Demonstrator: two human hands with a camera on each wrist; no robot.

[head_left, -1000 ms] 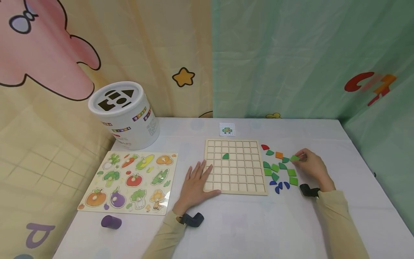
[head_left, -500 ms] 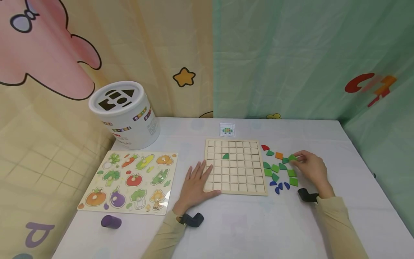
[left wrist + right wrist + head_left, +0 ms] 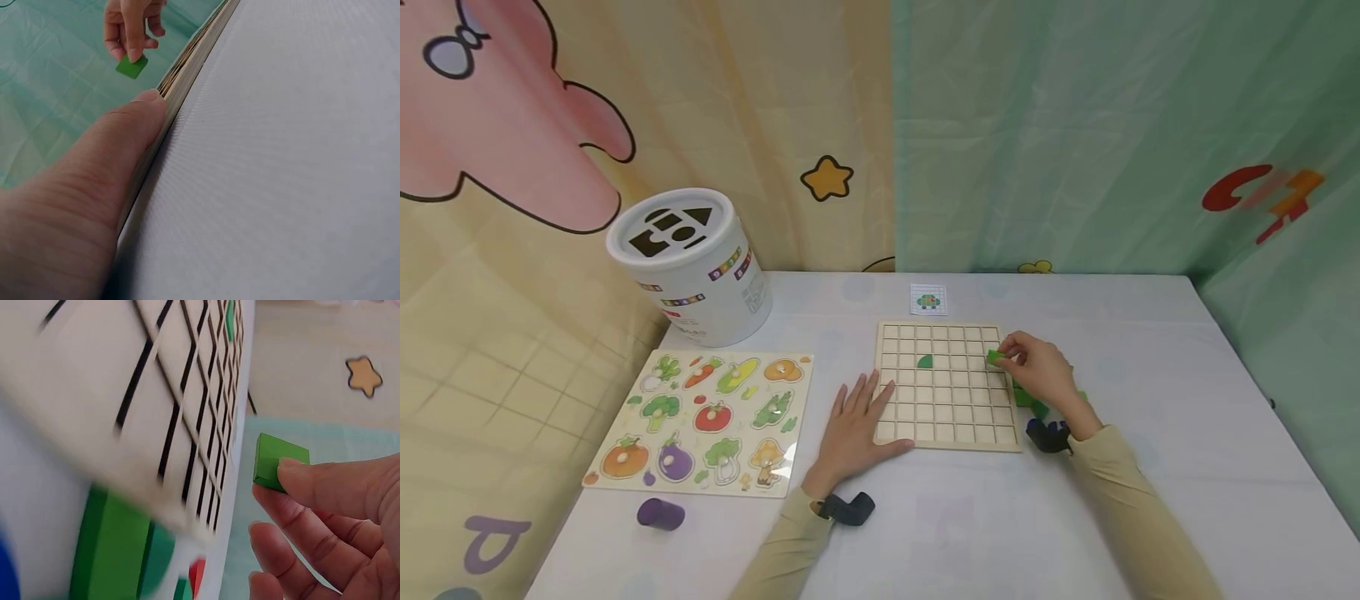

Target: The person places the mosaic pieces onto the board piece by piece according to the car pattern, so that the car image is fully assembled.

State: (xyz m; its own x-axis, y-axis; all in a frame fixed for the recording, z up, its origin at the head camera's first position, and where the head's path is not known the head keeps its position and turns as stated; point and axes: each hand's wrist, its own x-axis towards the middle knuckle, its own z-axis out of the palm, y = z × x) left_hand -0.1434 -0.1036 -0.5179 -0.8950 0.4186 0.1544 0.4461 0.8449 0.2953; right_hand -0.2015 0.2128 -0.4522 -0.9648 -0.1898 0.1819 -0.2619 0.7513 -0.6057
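My right hand [image 3: 1040, 371] pinches a light green square tile [image 3: 281, 461] between thumb and fingertips, held above the right edge of the wooden grid board [image 3: 943, 417]. The same tile shows in the left wrist view below the right hand's fingertips. With fingers spread, my left hand [image 3: 853, 433] rests on the board's left edge, its thumb [image 3: 134, 122] along the near side. A dark green quarter-circle piece [image 3: 925, 362] sits in one cell of the board. Green pieces [image 3: 112, 544] beside the board are partly hidden by my right hand and wrist in the head view.
Behind the board lies a small card [image 3: 928, 300] with a turtle pattern on a grid. To the left are a vegetable puzzle board [image 3: 741, 425], a purple cylinder [image 3: 661, 514] and a white bucket [image 3: 700, 292] with shaped holes in its lid. Curtains hang behind the table.
My right hand has carried the green square tile leftward from the loose pieces to above the board's right edge. My left hand has stayed in place.
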